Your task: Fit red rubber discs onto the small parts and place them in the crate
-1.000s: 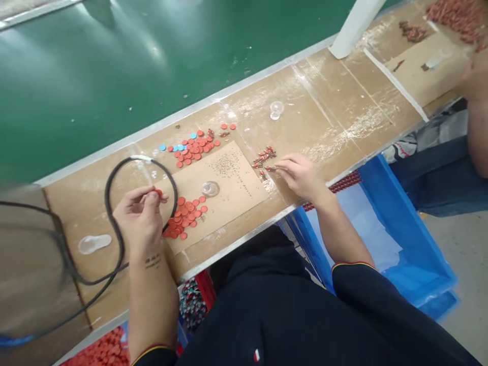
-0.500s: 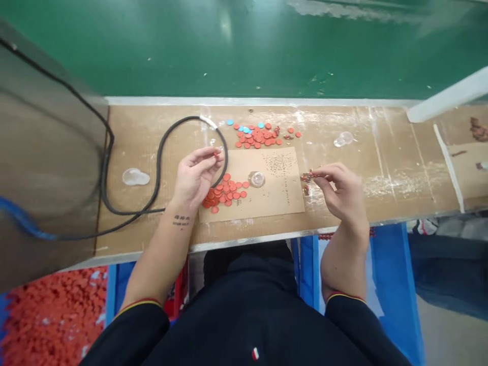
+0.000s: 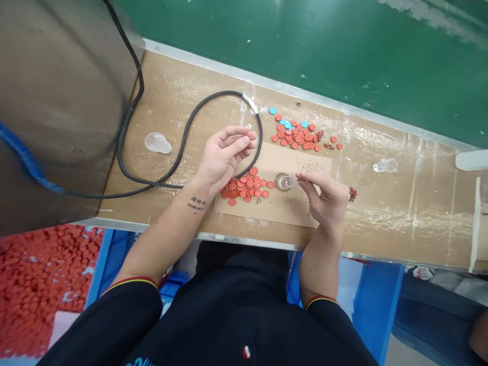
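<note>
My left hand (image 3: pixel 224 155) hovers palm-up over the cardboard sheet (image 3: pixel 267 208), its fingertips curled against the thumb; anything between them is hidden. Just below it lies a pile of red discs (image 3: pixel 246 188). My right hand (image 3: pixel 324 195) is closed in a pinch on a tiny part I cannot make out. The pinch points at a small clear round piece (image 3: pixel 284 181) on the sheet. A few small red parts (image 3: pixel 353 193) lie just right of that hand. A second scatter of red and blue discs (image 3: pixel 295 133) sits farther back.
A black cable (image 3: pixel 190 127) loops across the bench left of my left hand. Clear plastic bits lie at the left (image 3: pixel 157 143) and right (image 3: pixel 385 165). A green belt (image 3: pixel 305 40) runs behind. A bin of red discs (image 3: pixel 38 274) and a blue bin (image 3: pixel 375 305) sit below.
My right hand moved left from the small red parts to the clear round piece, pinching something. The red disc seen earlier in my left fingers no longer shows. The view swung left.
</note>
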`<state>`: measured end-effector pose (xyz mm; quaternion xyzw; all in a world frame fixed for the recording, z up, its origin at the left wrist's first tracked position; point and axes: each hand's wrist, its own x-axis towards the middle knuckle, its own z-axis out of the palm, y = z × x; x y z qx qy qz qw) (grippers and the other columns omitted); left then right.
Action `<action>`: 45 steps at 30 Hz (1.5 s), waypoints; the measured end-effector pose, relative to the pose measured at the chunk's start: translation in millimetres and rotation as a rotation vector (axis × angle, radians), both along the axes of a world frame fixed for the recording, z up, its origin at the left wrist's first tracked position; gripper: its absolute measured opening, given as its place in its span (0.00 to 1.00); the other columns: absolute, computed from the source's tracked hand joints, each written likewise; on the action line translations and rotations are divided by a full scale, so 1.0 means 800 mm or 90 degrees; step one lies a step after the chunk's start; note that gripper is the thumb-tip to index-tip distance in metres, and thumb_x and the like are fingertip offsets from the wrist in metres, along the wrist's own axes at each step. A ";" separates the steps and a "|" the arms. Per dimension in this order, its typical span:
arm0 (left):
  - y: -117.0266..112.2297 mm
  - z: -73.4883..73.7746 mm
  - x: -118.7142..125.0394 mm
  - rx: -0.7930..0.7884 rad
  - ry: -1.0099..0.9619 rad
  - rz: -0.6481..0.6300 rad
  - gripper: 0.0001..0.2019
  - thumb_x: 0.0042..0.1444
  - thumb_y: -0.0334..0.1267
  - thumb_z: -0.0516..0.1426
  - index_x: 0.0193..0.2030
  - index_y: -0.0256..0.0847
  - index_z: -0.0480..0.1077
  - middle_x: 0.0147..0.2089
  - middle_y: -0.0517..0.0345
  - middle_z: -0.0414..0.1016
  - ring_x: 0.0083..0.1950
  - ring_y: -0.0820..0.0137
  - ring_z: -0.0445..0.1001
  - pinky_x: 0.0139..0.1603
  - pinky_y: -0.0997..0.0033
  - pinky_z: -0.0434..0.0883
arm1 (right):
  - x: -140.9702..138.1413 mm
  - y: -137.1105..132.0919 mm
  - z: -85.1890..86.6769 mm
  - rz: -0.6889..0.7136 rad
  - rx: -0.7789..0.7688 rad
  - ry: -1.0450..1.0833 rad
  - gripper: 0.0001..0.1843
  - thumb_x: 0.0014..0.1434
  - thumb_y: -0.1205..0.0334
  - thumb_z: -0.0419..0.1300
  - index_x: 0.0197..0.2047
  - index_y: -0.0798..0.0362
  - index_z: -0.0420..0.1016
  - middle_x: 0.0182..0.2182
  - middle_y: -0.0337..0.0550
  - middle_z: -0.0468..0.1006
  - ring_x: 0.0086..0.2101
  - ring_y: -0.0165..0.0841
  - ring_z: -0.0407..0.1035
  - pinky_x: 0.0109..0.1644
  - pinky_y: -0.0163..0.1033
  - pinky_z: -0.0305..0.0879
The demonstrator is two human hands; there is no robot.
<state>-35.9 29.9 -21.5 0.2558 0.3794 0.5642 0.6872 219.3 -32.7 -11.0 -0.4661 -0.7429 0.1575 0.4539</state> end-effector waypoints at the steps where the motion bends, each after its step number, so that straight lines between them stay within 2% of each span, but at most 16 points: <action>1: 0.001 -0.001 -0.001 -0.003 -0.001 -0.001 0.13 0.50 0.35 0.76 0.40 0.41 0.80 0.42 0.57 0.86 0.38 0.76 0.83 0.42 0.80 0.80 | 0.000 0.000 0.002 0.004 0.003 -0.011 0.11 0.68 0.67 0.67 0.48 0.41 0.86 0.39 0.37 0.90 0.38 0.36 0.85 0.43 0.43 0.83; 7: 0.002 -0.005 -0.003 0.004 0.025 -0.016 0.14 0.51 0.35 0.75 0.43 0.41 0.80 0.43 0.56 0.87 0.38 0.77 0.82 0.42 0.80 0.79 | -0.001 0.001 0.009 0.024 -0.015 -0.063 0.10 0.69 0.68 0.66 0.48 0.43 0.86 0.39 0.39 0.89 0.38 0.36 0.85 0.43 0.42 0.82; 15: -0.001 -0.002 -0.004 0.034 0.071 -0.007 0.10 0.53 0.31 0.72 0.41 0.42 0.80 0.48 0.56 0.86 0.42 0.73 0.84 0.46 0.75 0.82 | 0.000 0.002 0.008 0.000 0.028 -0.101 0.08 0.69 0.66 0.66 0.45 0.43 0.85 0.37 0.39 0.89 0.35 0.36 0.83 0.40 0.44 0.81; 19: 0.000 -0.002 -0.003 0.022 0.074 -0.009 0.10 0.55 0.31 0.71 0.42 0.42 0.80 0.43 0.58 0.84 0.42 0.72 0.84 0.48 0.73 0.82 | -0.002 0.000 0.008 -0.011 0.013 -0.105 0.07 0.69 0.65 0.66 0.44 0.44 0.85 0.36 0.39 0.88 0.35 0.36 0.83 0.40 0.44 0.81; 26: -0.003 0.007 0.000 -0.004 0.086 -0.061 0.10 0.57 0.37 0.72 0.43 0.41 0.79 0.37 0.61 0.82 0.35 0.74 0.82 0.40 0.76 0.81 | -0.001 -0.001 0.009 -0.015 -0.005 -0.110 0.06 0.69 0.65 0.66 0.44 0.45 0.85 0.36 0.40 0.88 0.34 0.36 0.82 0.39 0.44 0.80; 31: -0.004 0.012 0.000 0.001 0.082 -0.072 0.09 0.58 0.37 0.71 0.42 0.40 0.79 0.35 0.61 0.81 0.32 0.77 0.79 0.37 0.77 0.79 | -0.003 -0.001 0.009 -0.012 -0.003 -0.112 0.07 0.69 0.66 0.65 0.44 0.45 0.85 0.37 0.40 0.88 0.35 0.36 0.82 0.39 0.43 0.79; 36: -0.004 0.010 0.000 0.000 0.101 -0.062 0.10 0.57 0.38 0.72 0.42 0.41 0.79 0.35 0.61 0.81 0.31 0.77 0.78 0.36 0.77 0.79 | -0.002 -0.001 0.009 0.010 -0.005 -0.094 0.10 0.67 0.69 0.66 0.46 0.43 0.86 0.37 0.39 0.88 0.36 0.36 0.82 0.41 0.43 0.79; 41: -0.004 0.005 -0.001 -0.004 0.104 -0.041 0.10 0.57 0.39 0.72 0.41 0.41 0.78 0.36 0.58 0.81 0.34 0.71 0.81 0.38 0.71 0.80 | -0.002 -0.002 0.009 -0.015 -0.017 -0.131 0.07 0.68 0.64 0.65 0.43 0.43 0.86 0.35 0.39 0.87 0.34 0.36 0.82 0.39 0.45 0.80; 45: -0.004 0.006 -0.002 -0.003 0.091 -0.052 0.10 0.56 0.37 0.72 0.41 0.41 0.78 0.35 0.58 0.81 0.34 0.71 0.81 0.37 0.72 0.79 | -0.003 -0.002 0.009 -0.027 -0.022 -0.142 0.07 0.69 0.62 0.65 0.42 0.44 0.86 0.35 0.40 0.88 0.34 0.36 0.82 0.39 0.45 0.81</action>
